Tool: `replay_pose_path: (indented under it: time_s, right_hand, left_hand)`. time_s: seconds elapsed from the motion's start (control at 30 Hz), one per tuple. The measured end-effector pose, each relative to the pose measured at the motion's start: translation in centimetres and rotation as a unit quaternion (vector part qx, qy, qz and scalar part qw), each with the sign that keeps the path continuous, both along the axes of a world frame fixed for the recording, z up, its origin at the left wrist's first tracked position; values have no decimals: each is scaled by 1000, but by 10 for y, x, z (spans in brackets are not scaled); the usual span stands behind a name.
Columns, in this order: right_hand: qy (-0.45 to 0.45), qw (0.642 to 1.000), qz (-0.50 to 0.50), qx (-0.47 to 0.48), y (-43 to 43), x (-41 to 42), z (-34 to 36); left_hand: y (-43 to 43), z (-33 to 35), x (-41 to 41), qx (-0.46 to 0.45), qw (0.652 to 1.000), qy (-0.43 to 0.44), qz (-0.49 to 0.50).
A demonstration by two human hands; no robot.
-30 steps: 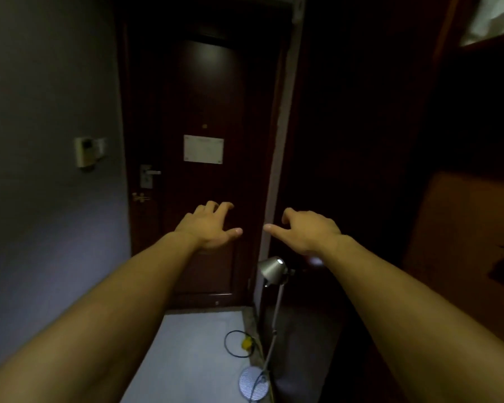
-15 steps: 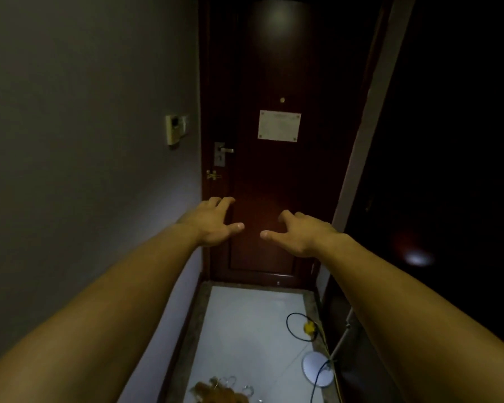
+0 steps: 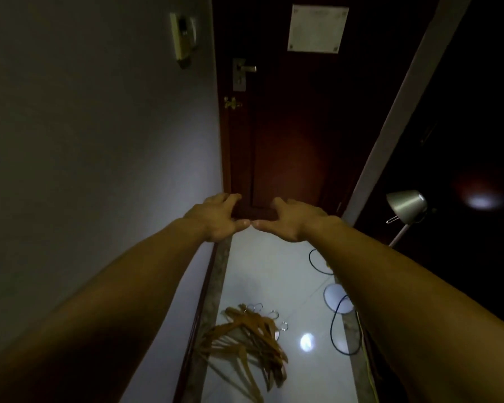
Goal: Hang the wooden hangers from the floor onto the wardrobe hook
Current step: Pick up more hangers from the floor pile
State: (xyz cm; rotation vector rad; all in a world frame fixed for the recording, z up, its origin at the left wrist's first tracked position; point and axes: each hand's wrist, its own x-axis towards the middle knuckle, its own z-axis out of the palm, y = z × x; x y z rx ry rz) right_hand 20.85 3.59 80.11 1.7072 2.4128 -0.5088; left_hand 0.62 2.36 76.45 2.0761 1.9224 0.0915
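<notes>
A heap of several wooden hangers point(image 3: 246, 341) with metal hooks lies on the white tiled floor point(image 3: 274, 274), near the left wall. Both my arms are stretched out in front of me, well above the heap. My left hand point(image 3: 216, 218) and my right hand point(image 3: 291, 221) are side by side with fingers spread and thumb tips almost touching. Neither hand holds anything. No wardrobe hook is visible; the right side is very dark.
A dark wooden door point(image 3: 297, 117) with a handle point(image 3: 242, 72) closes the narrow corridor ahead. A grey wall point(image 3: 99, 141) runs along the left. A floor lamp point(image 3: 406, 205) with a round base point(image 3: 336, 298) and black cable point(image 3: 336, 330) stands at the right.
The view has tilted down, so the whole heap of hangers on the floor now shows. My hands have come closer together, thumbs nearly touching.
</notes>
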Motion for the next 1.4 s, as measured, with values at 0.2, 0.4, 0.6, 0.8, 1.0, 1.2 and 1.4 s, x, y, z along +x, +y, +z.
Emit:
replay_pose_path:
  time_s: [0.2,0.4,0.6,0.8,1.0,1.2,1.4]
  right_hand:
    - [2,999,1,-48,29,5,-61]
    - [-20,993,13,-115,67,21,-121]
    - [-32,986,30,-158,101,17,-164]
    - [-25,977,17,-210,111,4,-198]
    - [8,967,-60,-248,109,-3,-229]
    - [24,956,-112,-269,95,-16,-276]
    - [56,940,-136,-307,78,-12,-339]
  left_hand:
    - [16,-45,5,-57,998,-2,24]
    - [39,-73,29,-90,995,-20,38]
    - [63,-109,24,-130,991,-11,35]
    - [76,-149,10,-185,982,-4,36]
    - [88,-185,-9,-222,975,-6,-1]
    - [91,-233,-30,-270,962,-3,-34]
    - [83,-300,-37,-309,950,4,-41]
